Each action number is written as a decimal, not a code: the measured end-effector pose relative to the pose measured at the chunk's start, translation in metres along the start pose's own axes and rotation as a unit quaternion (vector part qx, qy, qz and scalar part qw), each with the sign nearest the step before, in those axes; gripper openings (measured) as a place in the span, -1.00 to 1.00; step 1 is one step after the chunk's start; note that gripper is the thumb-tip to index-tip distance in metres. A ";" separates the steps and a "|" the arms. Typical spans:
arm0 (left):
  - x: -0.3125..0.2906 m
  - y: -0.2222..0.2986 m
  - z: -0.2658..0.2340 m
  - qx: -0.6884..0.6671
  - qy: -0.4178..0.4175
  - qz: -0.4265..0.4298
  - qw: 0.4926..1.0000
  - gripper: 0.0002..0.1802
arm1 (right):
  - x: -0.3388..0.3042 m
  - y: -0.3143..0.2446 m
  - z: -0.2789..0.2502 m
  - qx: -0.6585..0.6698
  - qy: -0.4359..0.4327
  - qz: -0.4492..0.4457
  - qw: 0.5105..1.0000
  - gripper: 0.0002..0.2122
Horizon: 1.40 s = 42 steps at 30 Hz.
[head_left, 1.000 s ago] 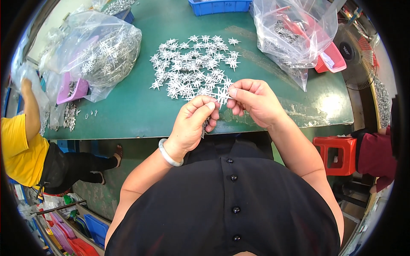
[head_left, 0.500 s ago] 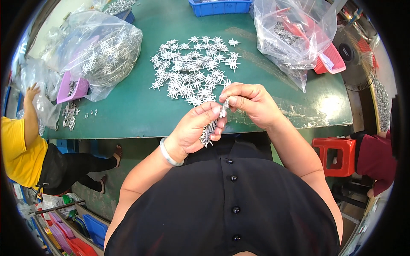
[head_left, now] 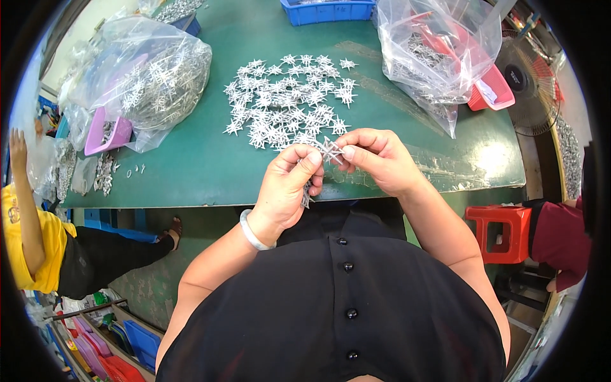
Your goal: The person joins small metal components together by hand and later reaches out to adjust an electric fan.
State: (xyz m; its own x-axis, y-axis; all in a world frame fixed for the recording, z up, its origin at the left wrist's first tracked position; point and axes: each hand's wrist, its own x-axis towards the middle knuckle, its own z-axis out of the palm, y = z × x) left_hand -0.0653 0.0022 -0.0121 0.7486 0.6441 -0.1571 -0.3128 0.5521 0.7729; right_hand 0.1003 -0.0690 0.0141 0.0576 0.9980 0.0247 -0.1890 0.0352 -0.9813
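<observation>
Between my two hands, just beyond the table's front edge, is a small silver-grey spiky metal part [head_left: 330, 151]. My left hand [head_left: 294, 184] is closed, thumb against index finger at the part's left side, with more spiky pieces showing below its curled fingers. My right hand [head_left: 380, 159] pinches the part's right side between thumb and fingertips. Past my hands lies a loose pile of similar spiky metal parts [head_left: 286, 99] on the green table [head_left: 242, 178].
Clear bags of metal parts stand at the left [head_left: 172, 83] and right [head_left: 417, 63]. Near them are a purple bin [head_left: 95, 135], a pink bin [head_left: 506, 94] and a fan [head_left: 525, 79]. A blue tray [head_left: 328, 13] sits at the back. A person in yellow [head_left: 48, 239] is at left; a red stool [head_left: 499, 232] is at right.
The spiky part between my hands has turned and now shows its spread points. My left hand has shifted slightly left. The person in yellow has moved an arm and leaned left.
</observation>
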 end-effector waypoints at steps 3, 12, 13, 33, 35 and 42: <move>0.000 0.001 0.001 0.013 0.009 0.012 1.000 -0.92 | 0.001 0.000 0.000 0.005 0.005 0.007 1.000 -0.86; 0.000 0.001 0.000 -0.002 0.030 -0.003 1.000 -0.93 | 0.002 0.001 0.002 0.004 0.045 0.034 0.998 -0.85; 0.000 0.002 0.000 -0.009 0.026 -0.012 1.000 -0.92 | 0.002 0.002 0.001 0.005 0.045 0.034 0.998 -0.85; 0.000 0.010 -0.009 -0.072 -0.047 -0.130 0.988 -0.70 | 0.038 0.001 -0.024 -0.381 0.083 -0.038 0.920 -0.84; 0.001 0.012 -0.008 -0.072 -0.050 -0.136 0.987 -0.63 | 0.050 0.008 -0.032 -0.442 0.090 -0.066 0.890 -0.82; 0.003 0.005 -0.022 -0.085 -0.039 -0.118 0.989 -0.71 | 0.082 0.017 -0.027 -0.669 0.060 -0.053 0.739 -0.72</move>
State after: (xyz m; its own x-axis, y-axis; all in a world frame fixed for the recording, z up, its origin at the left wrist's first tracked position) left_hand -0.0775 0.0184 -0.0226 0.8530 0.4478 -0.2681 -0.2131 0.7677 0.6043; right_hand 0.1278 0.0119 -0.0056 0.1036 0.9788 0.1765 0.9568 -0.0497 -0.2863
